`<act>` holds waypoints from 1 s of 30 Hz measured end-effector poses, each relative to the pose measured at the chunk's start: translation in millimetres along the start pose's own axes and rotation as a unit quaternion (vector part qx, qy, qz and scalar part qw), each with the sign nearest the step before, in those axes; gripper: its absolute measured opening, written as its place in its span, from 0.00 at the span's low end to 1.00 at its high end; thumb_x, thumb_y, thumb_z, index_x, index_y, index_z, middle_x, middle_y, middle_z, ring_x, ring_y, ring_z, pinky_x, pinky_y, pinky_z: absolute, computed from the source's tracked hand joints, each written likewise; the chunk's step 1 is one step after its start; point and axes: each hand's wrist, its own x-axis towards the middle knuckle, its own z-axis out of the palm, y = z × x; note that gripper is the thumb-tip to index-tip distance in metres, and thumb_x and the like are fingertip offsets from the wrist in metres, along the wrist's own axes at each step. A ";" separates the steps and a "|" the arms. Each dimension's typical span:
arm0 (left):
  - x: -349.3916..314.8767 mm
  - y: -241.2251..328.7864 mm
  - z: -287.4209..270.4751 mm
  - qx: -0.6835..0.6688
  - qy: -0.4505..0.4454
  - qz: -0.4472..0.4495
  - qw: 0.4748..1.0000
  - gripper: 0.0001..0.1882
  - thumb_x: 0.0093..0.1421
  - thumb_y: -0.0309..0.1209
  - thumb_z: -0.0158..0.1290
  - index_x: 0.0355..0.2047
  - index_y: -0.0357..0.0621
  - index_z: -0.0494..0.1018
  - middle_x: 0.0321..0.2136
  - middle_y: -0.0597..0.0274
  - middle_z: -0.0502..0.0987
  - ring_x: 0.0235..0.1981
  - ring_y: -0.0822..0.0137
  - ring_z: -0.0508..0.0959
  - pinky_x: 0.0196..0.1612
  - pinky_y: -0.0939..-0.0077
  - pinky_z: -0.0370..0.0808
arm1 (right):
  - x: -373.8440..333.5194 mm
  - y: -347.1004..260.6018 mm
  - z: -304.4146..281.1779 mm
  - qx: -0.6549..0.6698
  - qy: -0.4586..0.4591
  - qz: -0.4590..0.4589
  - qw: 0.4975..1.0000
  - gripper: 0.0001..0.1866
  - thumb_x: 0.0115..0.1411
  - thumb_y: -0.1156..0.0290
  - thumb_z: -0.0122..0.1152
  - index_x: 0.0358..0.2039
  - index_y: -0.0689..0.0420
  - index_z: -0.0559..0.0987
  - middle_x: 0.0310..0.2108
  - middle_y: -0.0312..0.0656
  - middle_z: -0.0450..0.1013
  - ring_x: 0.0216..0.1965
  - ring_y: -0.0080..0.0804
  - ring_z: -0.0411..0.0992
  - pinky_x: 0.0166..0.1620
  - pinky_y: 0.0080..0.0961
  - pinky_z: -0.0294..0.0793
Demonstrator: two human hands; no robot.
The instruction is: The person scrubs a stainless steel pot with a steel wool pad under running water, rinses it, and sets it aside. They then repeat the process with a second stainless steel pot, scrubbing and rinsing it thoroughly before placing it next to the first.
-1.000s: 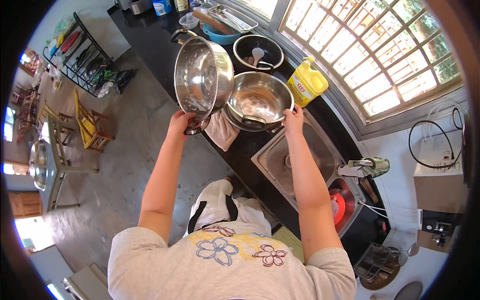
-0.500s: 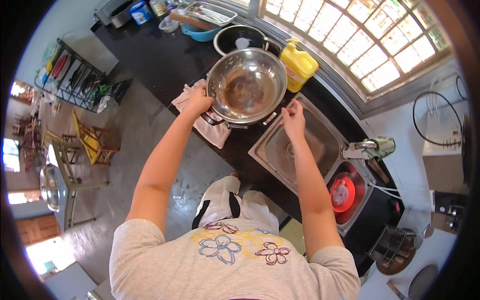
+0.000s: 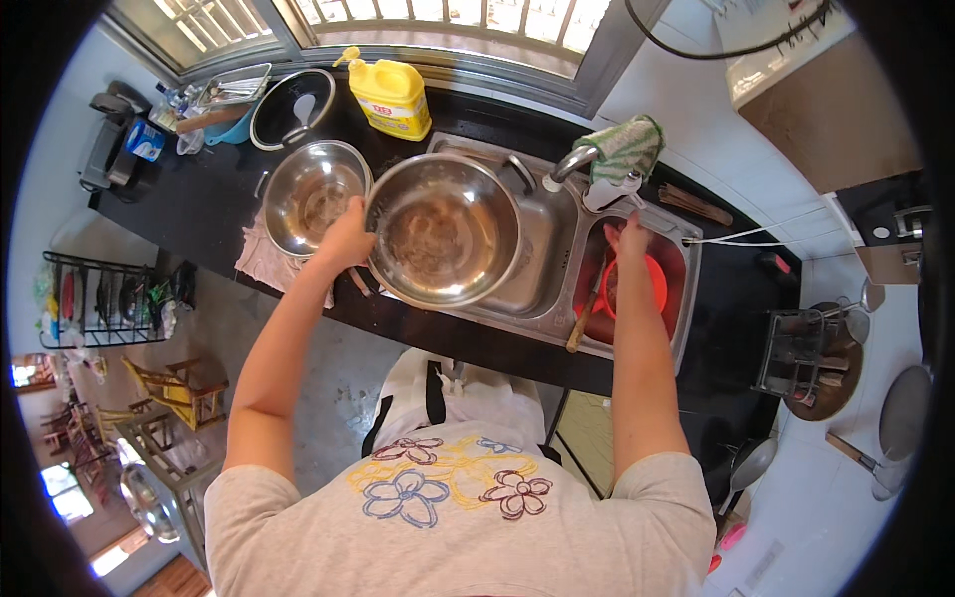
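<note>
My left hand (image 3: pixel 345 237) is closed on the left rim of a wide stainless steel pot (image 3: pixel 446 231), tilted over the larger sink basin (image 3: pixel 550 261). A loop handle stands out at its far right side. Just left of it, a second steel pot (image 3: pixel 313 194) rests on a pink cloth (image 3: pixel 257 249) on the counter. My right hand (image 3: pixel 629 239) reaches into the smaller basin, above a red plastic bowl (image 3: pixel 649 289); its fingers are blurred. A wooden-handled tool (image 3: pixel 580 326) leans across that basin's left edge, its other end hidden.
Behind the pots stand a yellow pump jug (image 3: pixel 391 99) and a black-rimmed lid (image 3: pixel 293 107). The faucet (image 3: pixel 574 162), with a green-and-white cloth (image 3: pixel 634 147) beside it, rises behind the basins. A wire rack (image 3: pixel 796 353) stands at the right.
The held pot has moved right over the sink, and a second pot now shows on the cloth. My right hand has gone from the larger basin to the smaller one. The view has turned right.
</note>
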 end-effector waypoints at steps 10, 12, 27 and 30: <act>13.4 -5.1 111.2 -0.105 -0.084 -0.030 0.991 0.24 0.48 0.22 0.55 0.47 0.35 0.65 0.32 0.50 0.76 0.28 0.60 0.79 0.29 0.68 0.76 | 94.0 10.3 -16.8 -0.044 -0.048 0.006 0.998 0.11 0.65 0.67 0.52 0.36 0.63 0.73 0.26 0.45 0.76 0.22 0.28 0.74 0.23 0.19 0.74; 11.4 0.6 118.7 -0.146 -0.104 -0.060 0.982 0.23 0.48 0.21 0.54 0.46 0.35 0.65 0.30 0.52 0.75 0.25 0.63 0.78 0.26 0.70 0.76 | 99.4 10.9 -19.1 0.034 -0.055 0.065 0.996 0.10 0.65 0.68 0.51 0.37 0.63 0.73 0.28 0.45 0.76 0.24 0.28 0.74 0.24 0.19 0.74; -2.5 26.2 110.6 -0.215 -0.169 -0.181 0.945 0.21 0.47 0.22 0.53 0.44 0.36 0.65 0.24 0.57 0.73 0.21 0.67 0.74 0.22 0.72 0.75 | 19.0 23.8 -4.5 0.094 -0.155 0.195 0.964 0.23 0.65 0.53 0.50 0.49 0.59 0.69 0.47 0.49 0.69 0.47 0.40 0.70 0.49 0.36 0.72; 18.9 0.2 139.8 -0.270 -0.192 -0.164 0.929 0.24 0.48 0.23 0.53 0.48 0.44 0.67 0.26 0.60 0.73 0.23 0.71 0.73 0.23 0.79 0.70 | -62.8 9.0 0.4 0.034 -0.340 0.065 0.938 0.34 0.63 0.49 0.52 0.62 0.56 0.60 0.60 0.47 0.59 0.59 0.38 0.60 0.60 0.37 0.58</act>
